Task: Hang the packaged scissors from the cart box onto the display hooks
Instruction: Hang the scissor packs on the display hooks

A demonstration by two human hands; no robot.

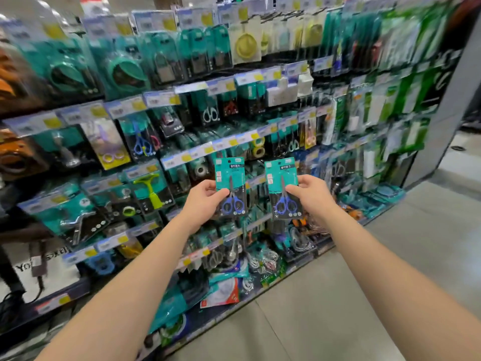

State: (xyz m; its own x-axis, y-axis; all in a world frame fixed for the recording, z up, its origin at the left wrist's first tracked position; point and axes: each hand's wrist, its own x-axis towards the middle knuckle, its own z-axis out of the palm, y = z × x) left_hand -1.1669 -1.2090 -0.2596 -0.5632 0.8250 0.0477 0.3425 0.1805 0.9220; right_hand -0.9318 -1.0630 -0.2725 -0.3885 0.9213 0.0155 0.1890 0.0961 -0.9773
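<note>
The rack [182, 121] fills the wall, crowded with hanging teal packs and yellow price tags, much of it blurred; the left hand [203, 201] pinches one pack [230, 187] of blue-handled scissors by its left edge, thumb across the front; just beside it, apart, the right hand [311, 195] pinches a second pack [282, 187] by its right edge; both cards upright before the middle rows; grey floor [390, 256] at right.

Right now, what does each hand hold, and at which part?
The left hand pinches one scissors pack at its left edge; the right hand pinches a second pack at its right edge.
</note>
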